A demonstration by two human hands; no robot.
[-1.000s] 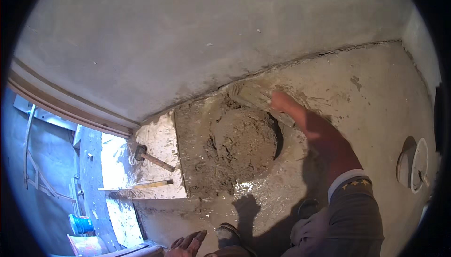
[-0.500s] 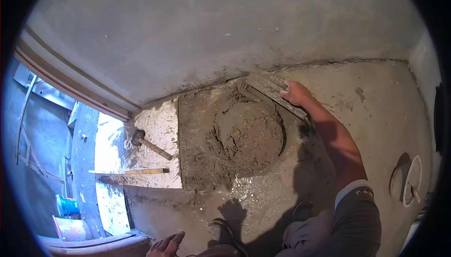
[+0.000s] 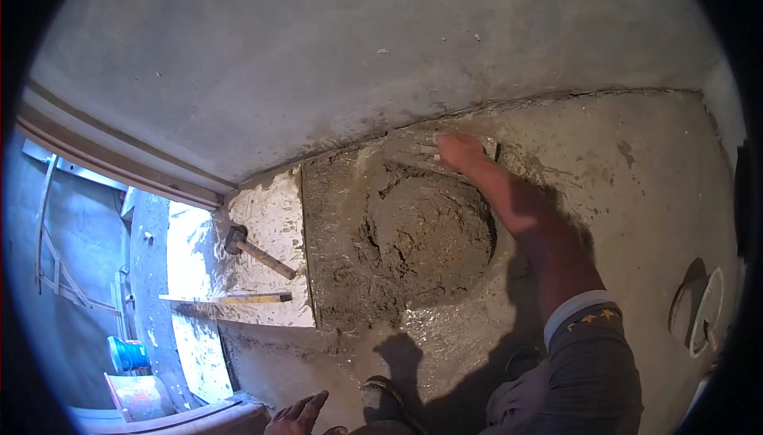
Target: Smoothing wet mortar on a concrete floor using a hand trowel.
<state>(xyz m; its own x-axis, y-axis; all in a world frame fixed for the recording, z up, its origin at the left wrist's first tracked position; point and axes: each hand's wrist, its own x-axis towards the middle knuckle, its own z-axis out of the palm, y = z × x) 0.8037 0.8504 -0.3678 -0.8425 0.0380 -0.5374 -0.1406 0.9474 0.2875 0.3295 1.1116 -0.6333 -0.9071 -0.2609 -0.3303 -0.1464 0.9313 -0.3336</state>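
Note:
My right hand [image 3: 461,151] is closed round a flat rectangular float [image 3: 491,147]. The float lies on wet mortar at the foot of the wall, and my hand and forearm cover part of it. Just nearer than it is a rough mound of mortar [image 3: 437,236], with wet mortar spread around its left side. My left hand [image 3: 298,417] hangs low at the bottom edge with fingers stretched out and nothing in them. A hammer [image 3: 261,252] with a dark head and wooden handle rests on a pale tile [image 3: 274,220] left of the mortar.
A straight wooden strip [image 3: 238,298] lies across the tile. The wall [image 3: 397,30] rises along the far side, with a door frame [image 3: 119,149] at left. Beyond it stand a teal tub [image 3: 127,353] and a pinkish bucket [image 3: 143,397]. A white round container [image 3: 706,316] is at right.
My right hand has swept left with the float, which now lies flatter along the wall's foot. The left hand is slightly further right in the picture, still empty.

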